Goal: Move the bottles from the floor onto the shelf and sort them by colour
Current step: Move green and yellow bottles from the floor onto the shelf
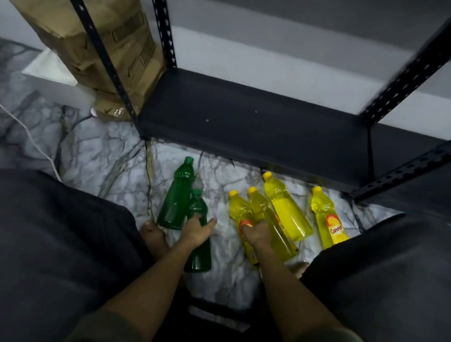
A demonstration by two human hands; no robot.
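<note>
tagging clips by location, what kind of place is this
Probably a storeroom or a home storage corner: a black slotted-steel shelf stands bare on a marble-patterned floor, with cardboard boxes stacked beside it against a plain wall. Bottles lie on the floor in front.

Crumpled brown paper bag [95, 36], white cable [22, 127], white box [57, 79]

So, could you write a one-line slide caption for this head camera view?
Left hand grips a green bottle, right hand a yellow bottle; black shelf bare.
</note>
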